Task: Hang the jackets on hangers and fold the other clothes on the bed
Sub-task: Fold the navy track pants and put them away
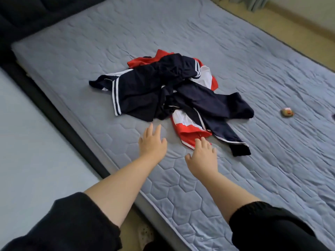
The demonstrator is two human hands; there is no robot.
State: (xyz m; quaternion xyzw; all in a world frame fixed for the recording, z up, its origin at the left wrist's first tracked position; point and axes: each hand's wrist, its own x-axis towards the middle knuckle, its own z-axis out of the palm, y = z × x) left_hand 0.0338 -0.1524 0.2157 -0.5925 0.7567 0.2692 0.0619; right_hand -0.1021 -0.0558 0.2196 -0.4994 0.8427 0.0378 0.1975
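A tangled pile of clothes (163, 87) lies mid-bed: navy garments with white stripes, mixed with red and white jacket parts. A red and white piece (188, 131) sticks out at the pile's near edge, beside a navy trouser leg (226, 134). My left hand (152, 142) hovers just short of the pile, fingers spread, holding nothing. My right hand (203, 156) is also spread, its fingertips at the hem of the red piece; whether they touch it is unclear. No hangers are in view.
The bed (235, 51) has a grey-blue quilted cover. A small round orange and white object (287, 112) lies on it at the right. A dark bed frame (54, 113) runs along the left, with a second pale mattress (27, 142) beyond it. Wooden floor (290, 24) shows at top right.
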